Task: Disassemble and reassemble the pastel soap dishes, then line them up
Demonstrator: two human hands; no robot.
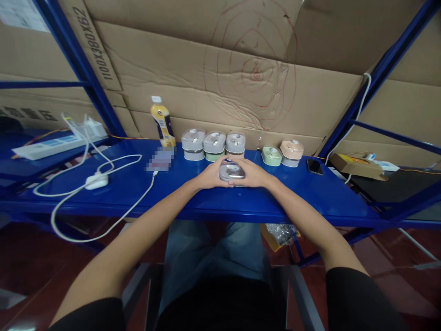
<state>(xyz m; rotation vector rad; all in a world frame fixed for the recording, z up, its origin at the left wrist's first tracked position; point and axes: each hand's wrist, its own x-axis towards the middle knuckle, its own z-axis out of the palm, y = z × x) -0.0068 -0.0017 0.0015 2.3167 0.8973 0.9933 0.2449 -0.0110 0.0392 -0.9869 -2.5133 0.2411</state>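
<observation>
Both hands are wrapped round a small rounded grey case (232, 171) with a shiny top, at the middle of the blue table. My left hand (211, 174) grips its left side and my right hand (255, 174) its right side, with the fingertips meeting around it. Just behind my hands stand stacks of similar cases: a grey stack (193, 139), a grey-on-green stack (214, 142) and a grey-topped stack (235, 143), its lower part partly covered by my fingers. Further right are a green case (271, 156) and a peach-topped stack (292, 151).
A yellow bottle (162, 122) stands at the back left, near a blurred-out item (160, 159) with a cable. A white charger (97, 181) and looping cords lie on the left, below a power strip (62, 142). A phone (314, 167) lies right. Cardboard (165, 64) lines the back.
</observation>
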